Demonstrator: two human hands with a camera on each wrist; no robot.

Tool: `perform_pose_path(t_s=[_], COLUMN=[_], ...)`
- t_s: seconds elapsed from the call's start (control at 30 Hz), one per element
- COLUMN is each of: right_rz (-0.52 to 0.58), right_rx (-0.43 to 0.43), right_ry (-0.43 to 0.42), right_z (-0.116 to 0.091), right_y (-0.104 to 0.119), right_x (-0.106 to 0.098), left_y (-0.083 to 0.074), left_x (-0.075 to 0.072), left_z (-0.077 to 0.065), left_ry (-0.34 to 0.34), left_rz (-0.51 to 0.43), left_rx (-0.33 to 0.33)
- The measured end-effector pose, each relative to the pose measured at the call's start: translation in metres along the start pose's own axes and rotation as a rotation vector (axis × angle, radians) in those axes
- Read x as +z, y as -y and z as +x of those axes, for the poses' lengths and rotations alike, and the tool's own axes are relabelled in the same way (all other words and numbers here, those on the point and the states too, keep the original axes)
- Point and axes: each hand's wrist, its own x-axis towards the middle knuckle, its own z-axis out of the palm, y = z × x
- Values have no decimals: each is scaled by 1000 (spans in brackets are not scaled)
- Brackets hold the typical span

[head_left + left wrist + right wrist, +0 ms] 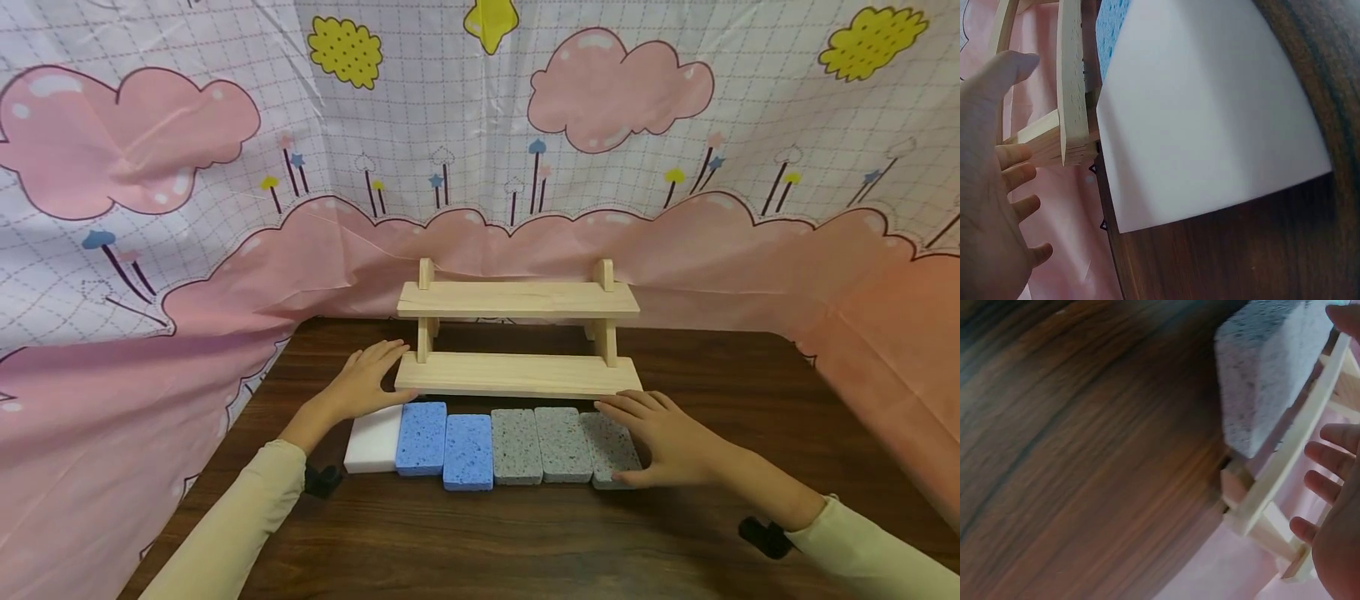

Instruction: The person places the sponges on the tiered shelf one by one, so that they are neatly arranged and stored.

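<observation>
A row of sponges lies side by side in the head view: a white block [371, 443] at the left end, two blue sponges [468, 452], then three grey speckled sponges [516, 447]. My left hand [366, 382] hovers above the far edge of the white block, fingers stretched toward the left end of the lower shelf; whether it touches the shelf I cannot tell. Over the rightmost grey sponge [606, 442] spreads my right hand [671, 437], thumb apart from the fingers, partly covering it. Neither hand holds anything; both wrist views show loose, separate fingers.
Just behind the sponges stands a two-tier wooden shelf [517, 373], with its upper board [517, 298] set farther back. The dark wooden table [465, 542] reaches to a patterned pink and white cloth [450, 100] at the back and sides.
</observation>
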Motion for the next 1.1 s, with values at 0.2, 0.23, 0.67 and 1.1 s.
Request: perform_pose_path(t_s=[0.2, 0.23, 0.67, 1.1], right_rz=[18, 20, 63, 181], right_rx=[-15, -15, 2, 8], right_ry=[25, 34, 95, 144], right_z=[-4, -3, -1, -8], right_y=[-12, -14, -29, -34], right_x=[9, 10, 8, 9], left_y=[3, 4, 11, 12], left_x=[2, 3, 6, 11], left_z=[1, 2, 5, 13], left_ry=[-3, -5, -29, -23], left_rz=[16, 18, 21, 42], left_rx=[16, 17, 24, 61])
